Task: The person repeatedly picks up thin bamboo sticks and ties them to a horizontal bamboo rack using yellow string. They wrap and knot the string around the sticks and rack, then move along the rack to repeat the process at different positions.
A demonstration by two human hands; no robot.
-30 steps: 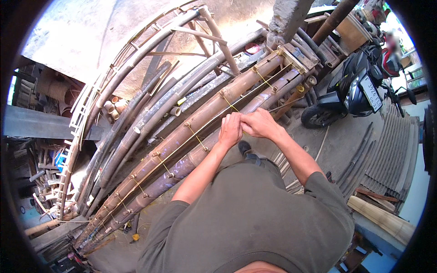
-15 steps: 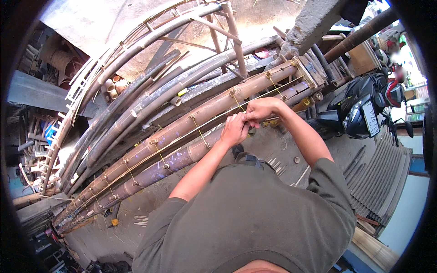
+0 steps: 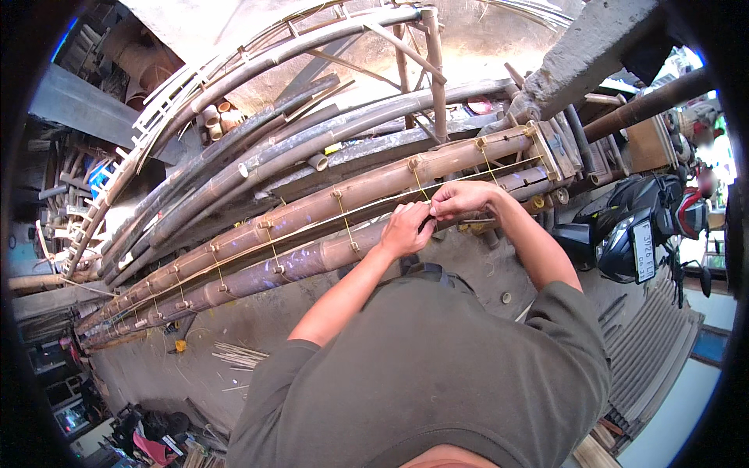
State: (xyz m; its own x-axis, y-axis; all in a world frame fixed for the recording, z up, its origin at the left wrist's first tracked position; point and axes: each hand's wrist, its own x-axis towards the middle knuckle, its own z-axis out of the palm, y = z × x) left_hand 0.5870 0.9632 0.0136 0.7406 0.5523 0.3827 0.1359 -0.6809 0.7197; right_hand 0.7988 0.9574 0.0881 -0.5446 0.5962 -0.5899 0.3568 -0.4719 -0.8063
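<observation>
Two long bamboo poles, an upper one (image 3: pixel 300 210) and a lower one (image 3: pixel 300 264), run side by side diagonally before me. Short yellow cords (image 3: pixel 345 219) span the gap between wooden pegs on them, and a thin pale strip (image 3: pixel 374 201) lies lengthwise between the poles. Over the lower pole, my left hand (image 3: pixel 407 232) is closed, its fingertips pinched beside those of my right hand (image 3: pixel 462 200). The right hand's thumb and fingers pinch too. One yellow cord comes down from the upper pole to where both hands meet; its end is hidden by the fingers.
Curved bamboo pieces (image 3: pixel 234 175) and an arched bamboo frame (image 3: pixel 281 54) lie beyond the poles. A wooden end block (image 3: pixel 544 150) caps them on the right. A motorcycle (image 3: pixel 632 226) stands to the right, near corrugated sheets (image 3: pixel 651 355). Thin sticks (image 3: pixel 238 356) lie on the floor.
My view has shifted slightly, so the poles sit differently in it. The right wrist has lowered and its bend has eased; the hands stay together at the same cord.
</observation>
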